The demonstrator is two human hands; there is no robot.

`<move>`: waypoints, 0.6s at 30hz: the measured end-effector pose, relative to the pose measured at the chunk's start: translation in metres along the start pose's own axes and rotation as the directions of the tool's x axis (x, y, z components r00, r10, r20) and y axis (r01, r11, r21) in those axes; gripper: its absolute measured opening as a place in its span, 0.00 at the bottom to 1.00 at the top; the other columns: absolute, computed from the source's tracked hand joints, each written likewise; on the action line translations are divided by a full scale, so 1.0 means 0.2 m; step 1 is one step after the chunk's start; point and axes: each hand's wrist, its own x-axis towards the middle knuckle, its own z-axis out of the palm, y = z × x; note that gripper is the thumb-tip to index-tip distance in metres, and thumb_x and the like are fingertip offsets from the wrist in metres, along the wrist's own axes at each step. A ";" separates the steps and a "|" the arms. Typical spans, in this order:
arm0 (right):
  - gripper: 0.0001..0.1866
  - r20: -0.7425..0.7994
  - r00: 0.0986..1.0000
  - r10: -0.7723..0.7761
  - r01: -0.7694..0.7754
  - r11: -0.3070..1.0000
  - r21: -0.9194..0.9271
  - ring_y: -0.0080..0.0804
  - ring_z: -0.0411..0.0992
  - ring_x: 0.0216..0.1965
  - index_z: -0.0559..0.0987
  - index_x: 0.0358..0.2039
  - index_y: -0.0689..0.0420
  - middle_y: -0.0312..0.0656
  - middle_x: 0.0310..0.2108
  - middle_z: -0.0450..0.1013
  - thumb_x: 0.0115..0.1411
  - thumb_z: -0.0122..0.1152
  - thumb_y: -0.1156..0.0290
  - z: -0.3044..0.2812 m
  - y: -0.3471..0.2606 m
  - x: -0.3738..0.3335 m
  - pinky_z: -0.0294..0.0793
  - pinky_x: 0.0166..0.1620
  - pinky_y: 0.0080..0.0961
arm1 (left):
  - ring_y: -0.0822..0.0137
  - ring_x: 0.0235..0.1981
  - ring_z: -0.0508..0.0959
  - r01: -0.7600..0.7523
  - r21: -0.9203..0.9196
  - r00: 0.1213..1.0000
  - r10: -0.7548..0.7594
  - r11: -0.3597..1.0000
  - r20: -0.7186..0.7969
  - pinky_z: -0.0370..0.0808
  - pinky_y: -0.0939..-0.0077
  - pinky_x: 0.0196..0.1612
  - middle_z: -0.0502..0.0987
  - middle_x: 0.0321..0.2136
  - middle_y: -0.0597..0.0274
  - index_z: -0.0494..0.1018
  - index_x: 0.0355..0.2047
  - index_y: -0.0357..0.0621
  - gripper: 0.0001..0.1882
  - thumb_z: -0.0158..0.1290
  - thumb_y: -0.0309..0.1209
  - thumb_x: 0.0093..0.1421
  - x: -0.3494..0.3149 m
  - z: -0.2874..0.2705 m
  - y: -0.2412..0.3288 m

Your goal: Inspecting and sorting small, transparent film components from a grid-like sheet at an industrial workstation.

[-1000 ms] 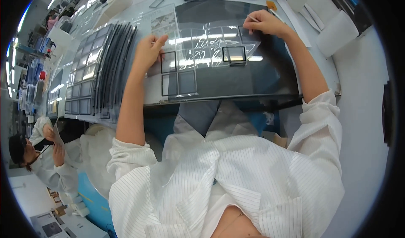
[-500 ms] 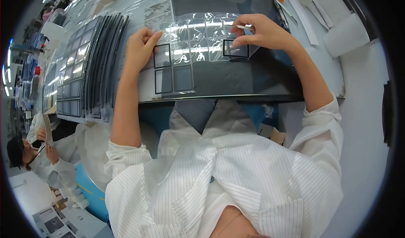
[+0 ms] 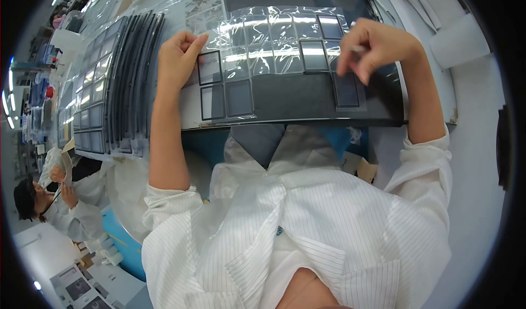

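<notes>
Close in, along the near edge of the black mat: two dark frames side by side toward its left end, one lone frame toward its right. Easy to knock askew, or over the edge, with a low sweep of a forearm.

Across the mat's middle, the clear sheet, wrinkled and shiny, with more frames at its right end. Liable to creep at any tug, and so to pull those frames out of line.

At the mat's left, the left hand, thumb against curled fingers; too hidden to tell whether pinching film or merely resting. If slack, little to stop sliding.

Above the mat's right, the right hand, clasped loosely around a pale stick. Possible scratches or snags from a careless dip of the tip.

Farther off, left of the mat, a fanned stack of framed sheets: apt to slump after an elbow bump.
</notes>
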 end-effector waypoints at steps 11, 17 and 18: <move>0.13 -0.542 0.798 0.262 -0.275 0.960 0.059 0.13 0.65 0.24 0.81 0.35 0.63 0.29 0.22 0.71 0.60 0.64 0.64 0.01 -0.06 0.06 0.64 0.26 0.14 | 0.79 0.18 0.70 -0.039 0.168 0.998 0.046 0.985 -0.041 0.63 0.81 0.22 0.72 0.16 0.70 0.75 0.30 0.38 0.12 0.60 0.35 0.58 0.01 -0.06 -0.02; 0.12 -0.523 0.837 -0.164 -0.111 0.884 -0.455 0.26 0.71 0.28 0.80 0.36 0.58 0.37 0.25 0.72 0.56 0.66 0.64 0.15 0.00 0.00 0.69 0.32 0.23 | 0.71 0.24 0.72 -0.423 0.494 0.765 0.591 0.760 -0.254 0.68 0.76 0.30 0.73 0.21 0.63 0.75 0.35 0.40 0.10 0.61 0.31 0.56 -0.13 0.06 0.14; 0.12 -0.501 0.855 -0.131 -0.130 0.882 -0.454 0.28 0.71 0.29 0.80 0.36 0.58 0.38 0.26 0.72 0.55 0.67 0.64 0.23 -0.05 -0.02 0.70 0.33 0.25 | 0.72 0.24 0.72 -0.422 0.332 0.828 0.508 0.844 -0.237 0.69 0.77 0.30 0.73 0.21 0.63 0.76 0.34 0.40 0.08 0.61 0.29 0.56 -0.25 0.12 0.20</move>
